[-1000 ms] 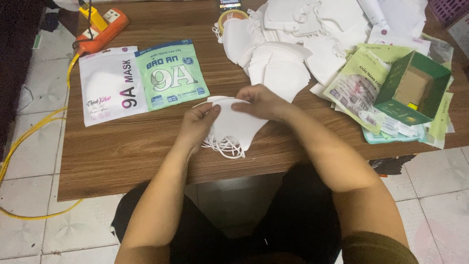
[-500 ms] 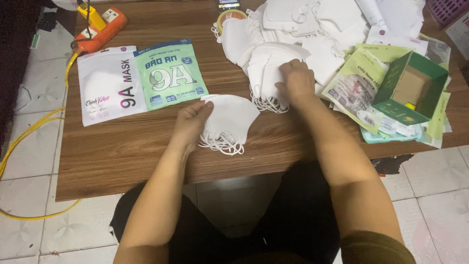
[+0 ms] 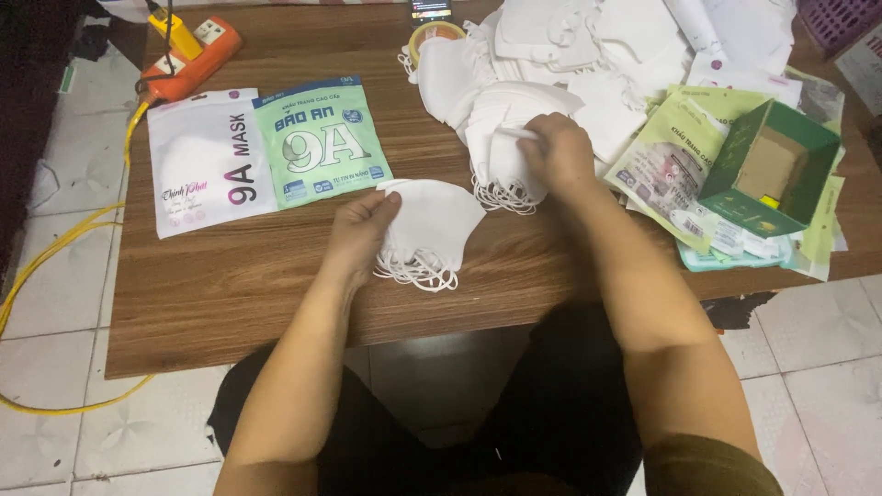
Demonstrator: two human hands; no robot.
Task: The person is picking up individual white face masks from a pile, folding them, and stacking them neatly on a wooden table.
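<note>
The left hand [image 3: 360,230] rests on a small stack of folded white masks [image 3: 432,230] at the centre of the wooden worktop [image 3: 230,285], fingers closed over the stack's 9 o'clock edge and pressing it flat. The right hand [image 3: 556,152] lies at 1 o'clock from that stack, its grip pinched shut on the top piece of a second mask pile [image 3: 501,138].

Handling properties, by judgement: the masks are very light, soft and thin. They bend under any pressure and slide readily over one another. The ear loops [image 3: 418,273] hang loose at the 6 o'clock side of the stack and can snag. The folded edge, away from the loops, gives the firmest hold; a flat pinch there lifts one piece without dragging the rest.

Surrounding items:
- At 10 o'clock from the stack: a green packet [image 3: 322,142] and a white packet [image 3: 207,170], lying flat, just beside the left hand.
- At 12 to 1 o'clock: a large loose heap of masks [image 3: 625,46].
- At 3 o'clock: an open green carton [image 3: 772,170] on a spread of flat wrappers [image 3: 666,156].
- At 11 o'clock: an orange power strip [image 3: 188,55] with a yellow cable [image 3: 55,257] running off the worktop.

Nothing lies between the two hands.
</note>
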